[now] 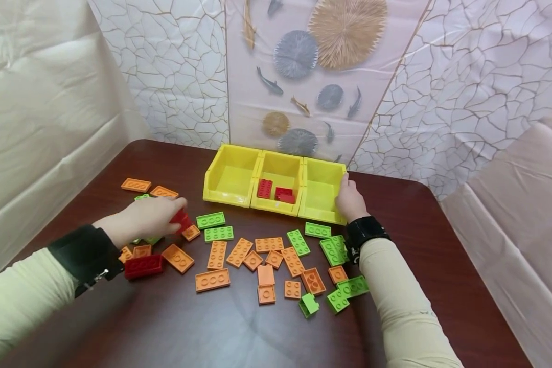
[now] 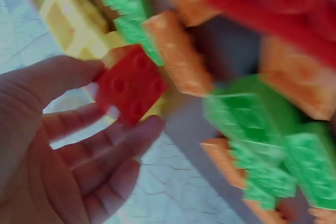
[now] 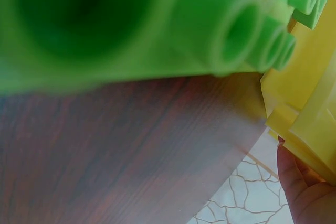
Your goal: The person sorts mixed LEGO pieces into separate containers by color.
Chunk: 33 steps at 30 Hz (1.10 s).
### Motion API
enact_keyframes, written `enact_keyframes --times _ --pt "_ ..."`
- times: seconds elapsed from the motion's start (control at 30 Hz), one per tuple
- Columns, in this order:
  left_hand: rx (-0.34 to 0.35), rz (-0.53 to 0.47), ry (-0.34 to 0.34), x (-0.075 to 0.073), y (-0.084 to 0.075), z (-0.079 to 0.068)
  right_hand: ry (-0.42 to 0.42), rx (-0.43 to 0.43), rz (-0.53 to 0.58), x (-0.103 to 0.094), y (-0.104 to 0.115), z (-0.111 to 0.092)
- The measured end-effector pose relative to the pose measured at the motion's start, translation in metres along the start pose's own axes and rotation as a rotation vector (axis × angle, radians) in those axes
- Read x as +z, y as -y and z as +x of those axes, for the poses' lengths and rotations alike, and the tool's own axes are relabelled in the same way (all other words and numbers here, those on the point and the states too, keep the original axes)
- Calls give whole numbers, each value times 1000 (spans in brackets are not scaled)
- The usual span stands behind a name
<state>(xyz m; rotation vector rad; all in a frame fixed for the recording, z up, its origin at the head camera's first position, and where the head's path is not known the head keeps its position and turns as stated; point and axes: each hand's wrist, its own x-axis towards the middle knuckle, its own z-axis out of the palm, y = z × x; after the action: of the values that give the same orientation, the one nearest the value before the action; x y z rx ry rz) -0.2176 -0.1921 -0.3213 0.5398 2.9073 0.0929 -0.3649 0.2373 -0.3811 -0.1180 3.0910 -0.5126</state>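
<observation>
In the head view my left hand [image 1: 147, 219] is over the left part of the table, pinching a red toy building brick [image 1: 181, 220]. The left wrist view shows this brick [image 2: 132, 84] between thumb and fingertips, its studs facing the camera. My right hand [image 1: 351, 200] grips the right wall of a row of three joined yellow bins [image 1: 321, 213]. Part of its fingers show at the bin's edge [image 3: 310, 153] in the right wrist view; the rest is out of frame. Two red bricks [image 1: 265, 188] lie in the middle bin. Another red brick [image 1: 143, 266] lies below my left hand.
Orange bricks [image 1: 212, 280] and green bricks [image 1: 219, 233] are scattered over the dark brown table [image 1: 202, 332] in front of the bins. More green bricks [image 1: 334, 249] lie close to my right wrist. A patterned cloth [image 1: 184, 76] hangs behind the table.
</observation>
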Motion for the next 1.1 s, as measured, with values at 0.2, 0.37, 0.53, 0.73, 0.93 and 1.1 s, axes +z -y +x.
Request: enact_keyframes --times 0.2,0.37,0.53,0.73,0.93,1.1 --pt "63 0 -124 -14 -31 32 2 13 -9 0 -5 3" --pt "160 60 -201 -20 -62 65 -1 6 -15 0 -10 5" --pt "219 70 -250 -27 -96 101 -8 -12 -14 -2 -11 8" --pt "216 127 -275 -26 -128 152 -4 1 6 -4 -11 6" --pt "174 218 -226 -9 -140 187 7 18 -6 1 -7 4" --pt "154 240 -220 -1 -142 198 2 16 -11 1 -1 2"
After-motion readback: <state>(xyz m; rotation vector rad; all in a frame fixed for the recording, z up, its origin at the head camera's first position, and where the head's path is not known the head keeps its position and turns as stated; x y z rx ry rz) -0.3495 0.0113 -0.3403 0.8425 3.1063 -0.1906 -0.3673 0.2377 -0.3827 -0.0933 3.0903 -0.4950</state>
